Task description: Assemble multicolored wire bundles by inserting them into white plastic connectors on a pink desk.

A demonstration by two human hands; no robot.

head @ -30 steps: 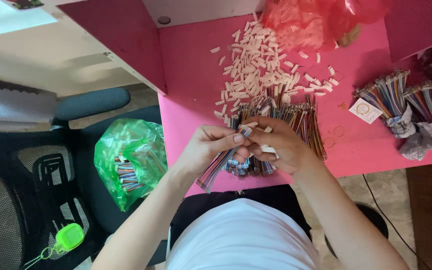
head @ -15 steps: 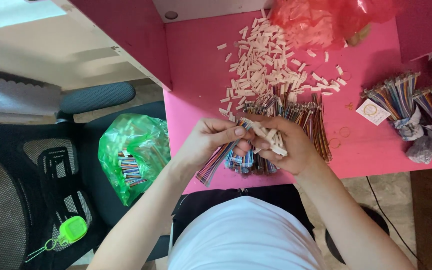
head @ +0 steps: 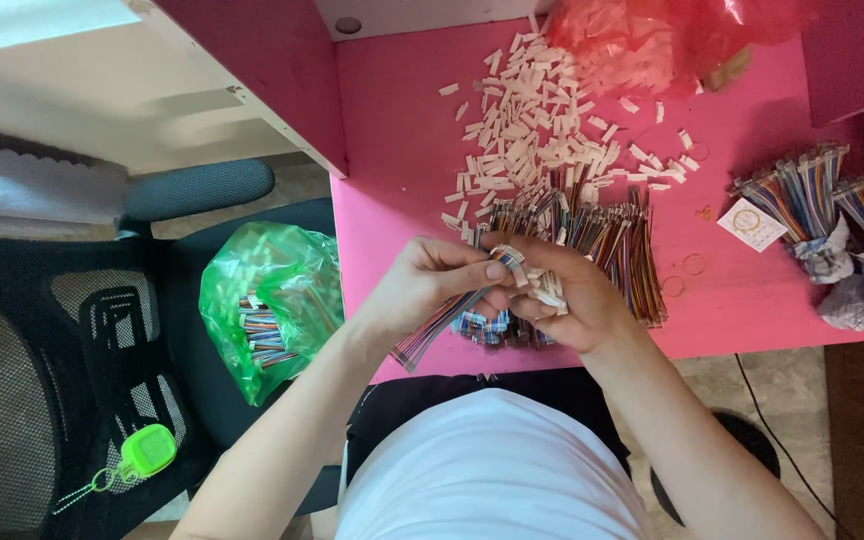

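My left hand (head: 430, 285) pinches a flat multicoloured ribbon cable (head: 439, 322) that trails down to the left over the edge of the pink table (head: 402, 160). My right hand (head: 570, 298) cups several small white plastic connectors (head: 549, 289) and meets the cable's end with its fingertips. Just beyond both hands lies a pile of loose coloured wire sets (head: 602, 235). A heap of white connectors (head: 542, 130) is spread farther back on the table.
A red plastic bag (head: 652, 40) lies at the table's far side. Bundled coloured cables (head: 832, 210) sit at the right. On the black chair (head: 102, 330) to the left, a green bag (head: 267, 300) holds finished cables; a green tag (head: 147, 452) hangs below.
The hands have stayed together over the table's front edge, with only small finger movements on the cable end. The view has shifted slightly.
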